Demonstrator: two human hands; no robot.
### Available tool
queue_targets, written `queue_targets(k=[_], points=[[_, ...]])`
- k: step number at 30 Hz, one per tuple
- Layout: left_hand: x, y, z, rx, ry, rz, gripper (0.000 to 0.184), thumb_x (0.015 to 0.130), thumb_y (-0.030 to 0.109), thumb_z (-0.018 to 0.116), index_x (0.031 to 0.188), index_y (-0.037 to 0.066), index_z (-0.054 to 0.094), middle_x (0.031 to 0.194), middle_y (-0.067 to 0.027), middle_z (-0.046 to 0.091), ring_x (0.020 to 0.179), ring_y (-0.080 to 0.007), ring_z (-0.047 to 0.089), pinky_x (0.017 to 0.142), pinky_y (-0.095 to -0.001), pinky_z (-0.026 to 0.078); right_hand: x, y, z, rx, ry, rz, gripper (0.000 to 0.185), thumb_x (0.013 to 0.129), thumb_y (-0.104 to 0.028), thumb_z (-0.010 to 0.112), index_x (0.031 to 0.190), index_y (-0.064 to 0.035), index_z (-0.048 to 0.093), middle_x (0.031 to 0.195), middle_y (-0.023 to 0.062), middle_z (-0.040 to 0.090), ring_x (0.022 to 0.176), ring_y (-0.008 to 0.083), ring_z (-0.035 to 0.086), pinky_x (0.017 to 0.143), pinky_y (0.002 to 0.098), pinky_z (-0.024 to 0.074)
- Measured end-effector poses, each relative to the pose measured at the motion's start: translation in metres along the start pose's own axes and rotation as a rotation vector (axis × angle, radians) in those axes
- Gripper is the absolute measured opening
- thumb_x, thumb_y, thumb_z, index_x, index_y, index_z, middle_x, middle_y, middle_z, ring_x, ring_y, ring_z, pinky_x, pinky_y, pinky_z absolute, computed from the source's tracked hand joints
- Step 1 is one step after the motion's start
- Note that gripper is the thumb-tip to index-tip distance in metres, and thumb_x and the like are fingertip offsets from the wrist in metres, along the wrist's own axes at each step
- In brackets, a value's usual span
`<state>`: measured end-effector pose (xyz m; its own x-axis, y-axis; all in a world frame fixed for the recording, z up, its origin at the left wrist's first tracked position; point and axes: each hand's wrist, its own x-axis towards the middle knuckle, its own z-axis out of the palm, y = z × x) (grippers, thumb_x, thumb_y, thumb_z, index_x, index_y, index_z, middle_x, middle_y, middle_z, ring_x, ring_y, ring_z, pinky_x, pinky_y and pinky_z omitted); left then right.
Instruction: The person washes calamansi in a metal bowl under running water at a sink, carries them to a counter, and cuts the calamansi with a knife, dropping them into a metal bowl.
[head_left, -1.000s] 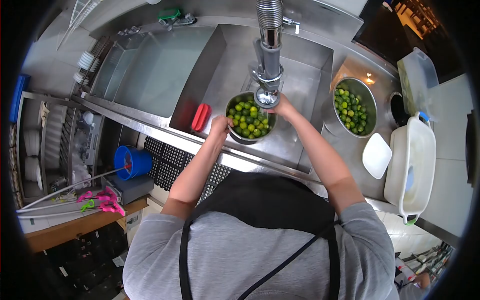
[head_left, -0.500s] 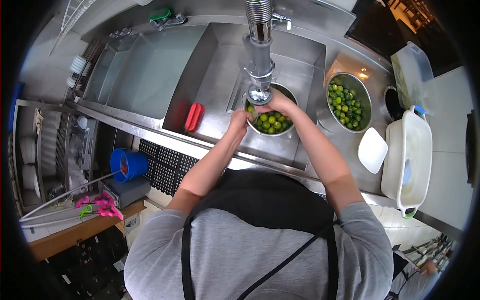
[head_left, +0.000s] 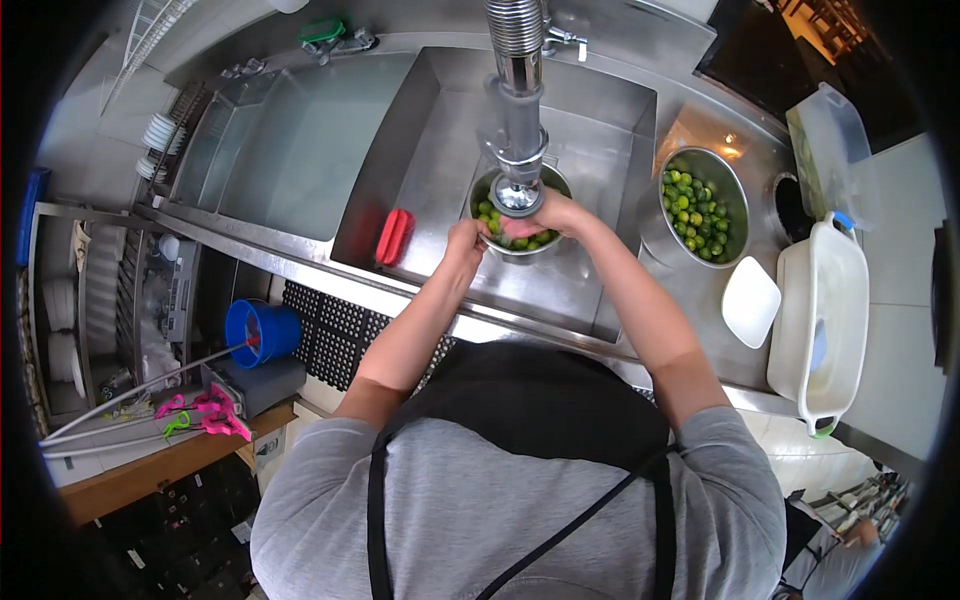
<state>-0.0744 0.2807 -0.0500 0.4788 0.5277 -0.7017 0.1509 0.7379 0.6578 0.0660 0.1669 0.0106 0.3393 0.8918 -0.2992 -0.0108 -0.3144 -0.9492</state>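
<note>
My left hand (head_left: 467, 242) clamps the steel pot (head_left: 518, 257) by its rim, likely steadying it; my right hand (head_left: 548, 214) dips among limes (head_left: 486, 209), grip hidden.

A heathered grey short-sleeved shirt (head_left: 490, 500) underlies a black thin-strapped apron (head_left: 530, 400).

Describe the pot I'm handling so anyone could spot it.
Find the steel sink basin under the spray nozzle. Below the nozzle sits a metal pot of green limes. Unlike the second pot, on the counter, it has your left hand at its rim and your right hand inside.
</note>
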Motion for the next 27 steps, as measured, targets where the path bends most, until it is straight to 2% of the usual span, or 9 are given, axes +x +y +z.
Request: queue_targets(k=[5,10,14,16,17,19,23,24,27], points=[[0.008,0.003,-0.005,0.017,0.069,0.189,0.022,0.054,-0.01,0.05,0.07,0.004,0.043,0.062,-0.0061,0.047,0.046,-0.0159,0.044,0.035,-0.0264,0.031,-0.001,-0.005,-0.014,-0.486,0.071,0.107,0.024,0.068,0.003,0.064,0.091,0.0033,0.061,0.088,0.0094,0.061,0.08,0.0148,0.059,0.066,0.025,0.0506],[-0.004,0.018,-0.021,0.105,0.06,0.242,0.026,0.052,-0.011,0.05,0.062,0.009,0.037,0.057,-0.0016,0.04,0.044,-0.0136,0.04,0.035,-0.0255,0.03,0.003,0.009,0.001,-0.137,0.07,-0.102,0.031,0.067,-0.003,0.068,0.096,0.0037,0.058,0.087,0.0081,0.061,0.078,0.0127,0.058,0.067,0.0248,0.0476],[-0.016,0.022,-0.029,0.198,0.021,0.229,0.025,0.051,-0.011,0.05,0.062,0.009,0.038,0.056,-0.0014,0.04,0.042,-0.0128,0.039,0.035,-0.0246,0.029,0.007,0.016,0.004,-0.413,0.135,-0.227,0.031,0.067,-0.005,0.07,0.095,0.0002,0.058,0.086,0.006,0.061,0.076,0.0113,0.056,0.068,0.0246,0.0467],[-0.023,0.021,-0.032,0.208,0.01,0.21,0.025,0.051,-0.011,0.05,0.062,0.008,0.038,0.055,-0.0018,0.041,0.041,-0.013,0.038,0.035,-0.0244,0.03,0.003,0.015,0.011,0.344,-0.106,0.034,0.027,0.067,-0.003,0.068,0.092,-0.0016,0.058,0.087,0.0066,0.061,0.076,0.0114,0.055,0.068,0.0239,0.0458],[-0.027,0.021,-0.033,0.241,-0.008,0.191,0.025,0.051,-0.011,0.05,0.063,0.008,0.039,0.055,-0.0021,0.042,0.04,-0.0134,0.038,0.035,-0.0246,0.03,0.002,0.013,0.012,0.345,-0.104,0.034,0.027,0.067,-0.003,0.068,0.092,-0.0016,0.058,0.087,0.0066,0.061,0.076,0.0114,0.055,0.068,0.0239,0.0458],[-0.034,0.019,-0.032,0.274,-0.029,0.176,0.025,0.051,-0.011,0.05,0.064,0.007,0.04,0.056,-0.0023,0.043,0.039,-0.0138,0.038,0.034,-0.0247,0.03,-0.001,0.005,0.012,-0.093,0.284,-0.082,0.021,0.072,-0.002,0.064,0.092,-0.0006,0.057,0.089,0.0081,0.06,0.078,0.0137,0.058,0.068,0.0241,0.0478],[-0.043,0.011,-0.025,0.201,-0.043,0.094,0.026,0.051,-0.012,0.051,0.065,0.008,0.042,0.056,-0.0021,0.044,0.039,-0.0152,0.041,0.034,-0.0258,0.033,-0.009,0.01,0.015,0.449,-0.046,-0.018,0.015,0.077,-0.004,0.059,0.091,0.0009,0.057,0.087,0.0088,0.062,0.078,0.0183,0.062,0.067,0.0264,0.0521],[-0.044,0.011,-0.024,0.205,-0.044,0.09,0.026,0.051,-0.012,0.051,0.065,0.008,0.042,0.056,-0.0021,0.044,0.039,-0.0153,0.041,0.034,-0.0258,0.033,-0.003,0.012,0.013,0.261,0.122,-0.017,0.018,0.077,-0.003,0.059,0.094,0.0023,0.058,0.088,0.0115,0.062,0.078,0.0198,0.062,0.068,0.0266,0.0519],[-0.051,0.015,-0.02,0.225,-0.054,0.118,0.025,0.051,-0.012,0.051,0.064,0.008,0.042,0.056,-0.0021,0.044,0.04,-0.0153,0.042,0.035,-0.0256,0.033,-0.01,0.022,0.001,0.212,0.146,0.016,0.02,0.078,-0.002,0.058,0.097,0.004,0.058,0.089,0.0128,0.062,0.078,0.02,0.062,0.069,0.0268,0.0519]])
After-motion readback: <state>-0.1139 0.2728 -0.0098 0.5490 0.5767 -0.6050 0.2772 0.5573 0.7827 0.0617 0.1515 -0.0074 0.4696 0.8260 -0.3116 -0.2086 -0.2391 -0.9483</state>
